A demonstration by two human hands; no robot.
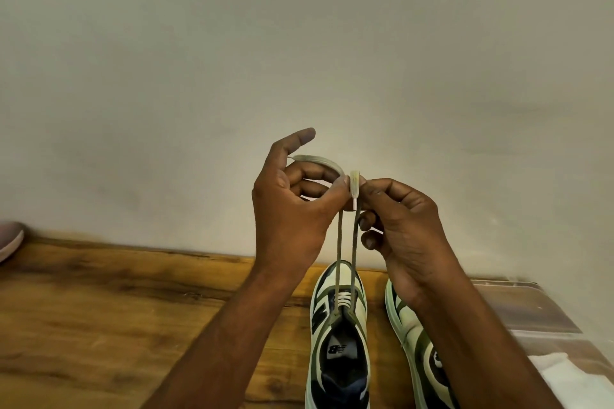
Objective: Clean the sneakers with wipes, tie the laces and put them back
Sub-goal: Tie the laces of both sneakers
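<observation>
Both laces rise taut from the left sneaker on the wooden shelf. The left hand and right hand each pinch one end, evidently evening lengths before knotting. The second sneaker stands alongside.

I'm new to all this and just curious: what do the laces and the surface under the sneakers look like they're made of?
The laces look like flat woven fabric in a dull olive, going by their matte, soft drape; one end has a pale stiff tip, likely plastic. The surface looks like wood or a wood-look laminate: brown grain streaks with a slight sheen. Which of the two it is cannot be told from here.
</observation>
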